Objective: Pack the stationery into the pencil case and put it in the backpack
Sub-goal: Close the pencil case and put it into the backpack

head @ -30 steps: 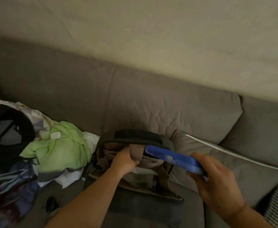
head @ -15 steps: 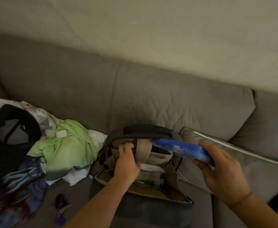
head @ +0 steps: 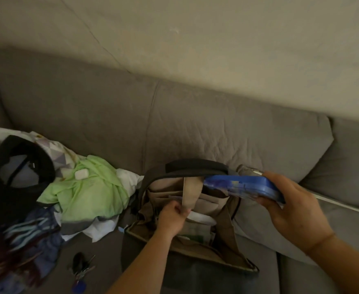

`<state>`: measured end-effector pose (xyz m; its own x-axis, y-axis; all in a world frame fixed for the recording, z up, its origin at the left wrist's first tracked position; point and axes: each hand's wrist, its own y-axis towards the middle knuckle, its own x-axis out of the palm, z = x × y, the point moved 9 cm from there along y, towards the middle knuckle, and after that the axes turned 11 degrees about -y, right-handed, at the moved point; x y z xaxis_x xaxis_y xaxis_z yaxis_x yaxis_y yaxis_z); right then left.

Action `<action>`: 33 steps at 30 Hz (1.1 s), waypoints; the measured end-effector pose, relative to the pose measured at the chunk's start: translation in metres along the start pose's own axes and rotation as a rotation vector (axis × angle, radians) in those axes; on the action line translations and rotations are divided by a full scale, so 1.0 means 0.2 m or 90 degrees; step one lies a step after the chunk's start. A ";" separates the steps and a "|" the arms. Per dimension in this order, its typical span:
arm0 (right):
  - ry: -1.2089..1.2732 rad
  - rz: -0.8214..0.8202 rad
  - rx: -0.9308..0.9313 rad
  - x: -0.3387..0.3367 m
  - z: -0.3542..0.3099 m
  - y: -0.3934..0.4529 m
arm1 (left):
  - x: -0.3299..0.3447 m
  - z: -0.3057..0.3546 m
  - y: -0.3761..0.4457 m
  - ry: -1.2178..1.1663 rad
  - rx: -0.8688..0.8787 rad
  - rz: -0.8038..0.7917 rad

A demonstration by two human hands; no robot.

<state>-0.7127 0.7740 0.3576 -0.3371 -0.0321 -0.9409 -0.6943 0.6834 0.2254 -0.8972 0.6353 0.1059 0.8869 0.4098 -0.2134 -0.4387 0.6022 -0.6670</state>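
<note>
A dark grey backpack [head: 183, 270] with a beige lining stands open on the sofa seat, its mouth facing up. My left hand [head: 172, 217] reaches into the opening and pinches the beige inner strap [head: 190, 192]. My right hand [head: 291, 206] holds a flat blue pencil case [head: 240, 185] level, its left end just over the right side of the backpack's opening. The case is closed; its contents are hidden. Papers show inside the backpack below my left hand.
A grey sofa [head: 132, 119] runs along a beige wall. A pile of clothes with a green shirt [head: 93, 194] and a black bag [head: 8, 172] lies at the left. Keys [head: 81, 270] rest on the seat. A grey cushion [head: 333, 217] sits at the right.
My left hand has slid down inside the backpack and closed on the beige strap. My right hand has brought the blue pencil case a little closer over the opening.
</note>
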 end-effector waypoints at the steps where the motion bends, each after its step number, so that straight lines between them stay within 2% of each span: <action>1: 0.002 0.002 -0.005 0.00 0.00 0.00 | -0.01 0.00 0.00 0.023 0.008 0.014; 5: -0.008 0.004 -0.018 0.00 0.02 0.03 | -0.04 0.04 -0.06 0.086 0.087 0.058; 12: -0.054 0.018 -0.007 0.06 0.07 0.11 | 0.03 0.23 -0.29 0.111 0.242 -0.074; 15: -0.035 0.007 -0.002 0.09 0.07 0.08 | 0.01 0.44 -0.39 -0.171 0.257 -0.217; 18: -0.030 0.003 0.016 0.12 0.07 0.01 | -0.13 0.69 -0.28 -0.394 0.227 -0.183; 20: -0.038 0.011 0.030 0.13 0.07 -0.02 | -0.17 0.85 -0.17 -0.424 0.229 -0.162; 22: -0.039 0.022 0.036 0.13 0.06 -0.03 | -0.19 0.96 -0.09 -0.339 0.270 -0.133; 23: -0.037 0.024 0.041 0.14 0.05 -0.02 | -0.19 0.99 -0.07 -0.250 0.320 -0.123; 24: -0.036 0.021 0.047 0.14 0.06 -0.02 | -0.18 1.00 -0.06 -0.111 0.391 -0.119; 27: -0.052 0.003 0.041 0.15 0.04 -0.01 | -0.06 0.96 -0.10 0.525 0.670 -0.070; 28: -0.055 -0.006 0.036 0.15 0.03 -0.02 | -0.02 0.91 -0.12 0.696 0.750 -0.044; 29: -0.051 -0.017 0.033 0.15 0.03 -0.02 | 0.00 0.86 -0.13 0.815 0.770 -0.034; 31: -0.045 -0.026 0.019 0.15 0.02 -0.02 | -0.02 0.78 -0.11 0.901 0.719 -0.026; 33: -0.052 -0.011 -0.022 0.13 -0.01 -0.03 | -0.03 0.74 -0.09 0.898 0.690 -0.008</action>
<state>-0.7189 0.7678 0.3313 -0.2731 0.0171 -0.9618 -0.7217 0.6574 0.2166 -0.9165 0.7236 0.2259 0.0737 -0.0894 -0.9933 0.1953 0.9780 -0.0735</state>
